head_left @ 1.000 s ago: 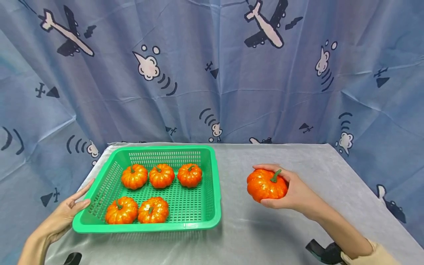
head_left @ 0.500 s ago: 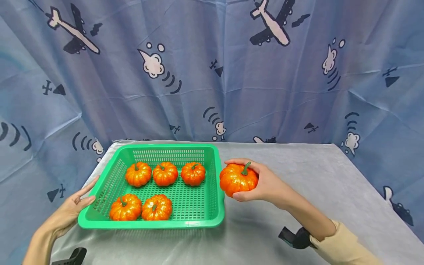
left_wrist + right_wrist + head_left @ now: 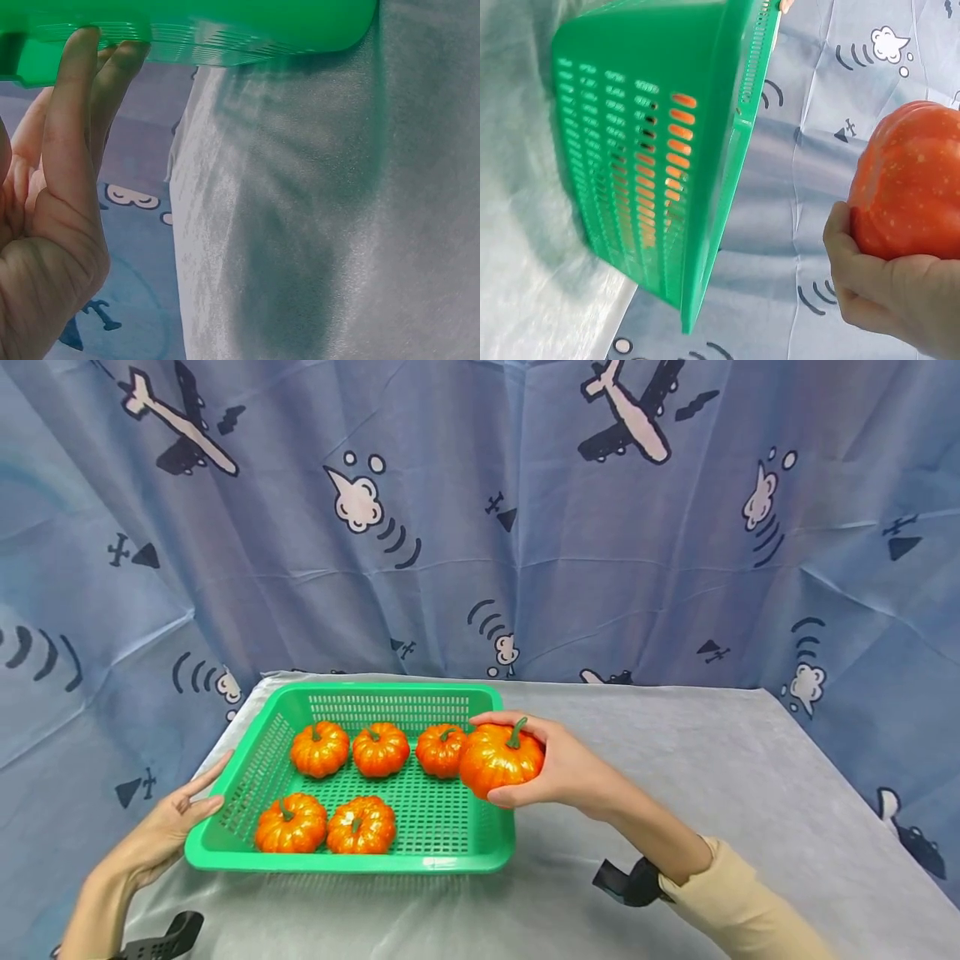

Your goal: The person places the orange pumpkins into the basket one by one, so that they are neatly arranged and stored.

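A small orange pumpkin with a green stem point(image 3: 501, 760) is gripped from the right by my right hand point(image 3: 566, 768), thumb in front and fingers behind. It is held over the right rim of a green plastic basket point(image 3: 450, 863). In the right wrist view the pumpkin point(image 3: 915, 180) hangs above the rim's height, with the basket wall point(image 3: 622, 150) beside it. Several like pumpkins, such as one at the front left point(image 3: 291, 823), lie inside. With fingers fairly straight, my left hand point(image 3: 165, 827) touches the basket's left side; its fingertips point(image 3: 82, 45) meet the slotted wall in the left wrist view.
The basket stands on a table with a pale grey cloth point(image 3: 675, 752). Behind hangs a blue curtain point(image 3: 435, 527) printed with airplanes and clouds. Black straps point(image 3: 630, 883) show below both wrists.
My right hand has carried the pumpkin leftward from over the table to the basket's right rim. The left hand stays at the basket's left side. The head view has shifted slightly.
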Action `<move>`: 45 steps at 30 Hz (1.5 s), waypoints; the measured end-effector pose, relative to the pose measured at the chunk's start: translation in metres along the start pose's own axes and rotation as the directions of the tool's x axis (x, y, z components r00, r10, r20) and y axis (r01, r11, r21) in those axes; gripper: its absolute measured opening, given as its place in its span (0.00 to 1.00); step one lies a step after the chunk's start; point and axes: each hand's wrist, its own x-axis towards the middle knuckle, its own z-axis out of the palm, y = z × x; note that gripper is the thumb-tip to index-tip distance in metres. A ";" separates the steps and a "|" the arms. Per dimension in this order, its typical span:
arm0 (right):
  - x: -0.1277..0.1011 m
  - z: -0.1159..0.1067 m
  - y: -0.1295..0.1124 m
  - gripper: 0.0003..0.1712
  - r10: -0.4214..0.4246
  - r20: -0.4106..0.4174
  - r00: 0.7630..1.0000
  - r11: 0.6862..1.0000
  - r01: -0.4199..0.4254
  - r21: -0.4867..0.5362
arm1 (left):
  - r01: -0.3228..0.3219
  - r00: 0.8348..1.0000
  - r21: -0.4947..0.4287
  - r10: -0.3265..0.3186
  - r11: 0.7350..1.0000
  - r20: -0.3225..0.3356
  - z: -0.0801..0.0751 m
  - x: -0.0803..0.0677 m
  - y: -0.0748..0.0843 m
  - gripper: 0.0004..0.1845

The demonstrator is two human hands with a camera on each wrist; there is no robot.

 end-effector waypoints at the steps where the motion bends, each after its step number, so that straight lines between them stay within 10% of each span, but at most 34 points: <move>1: 0.002 0.001 0.000 0.39 -0.001 0.003 1.000 1.000 0.001 0.002 | 0.002 1.000 0.005 -0.002 1.000 -0.002 0.000 0.000 0.000 0.32; 14: 0.029 0.021 0.023 0.38 -0.094 0.019 0.995 0.995 0.094 0.043 | -0.014 1.000 -0.011 0.014 1.000 0.012 0.000 0.001 0.000 0.32; 28: 0.058 0.030 0.056 0.39 -0.102 0.099 0.990 0.979 0.118 -0.165 | -0.015 1.000 0.002 0.015 1.000 -0.005 0.000 0.000 0.000 0.32; 45: 0.064 0.039 0.053 0.37 -0.167 0.250 0.954 0.699 0.293 -0.652 | -0.019 1.000 -0.019 0.019 1.000 0.006 0.000 0.000 0.000 0.32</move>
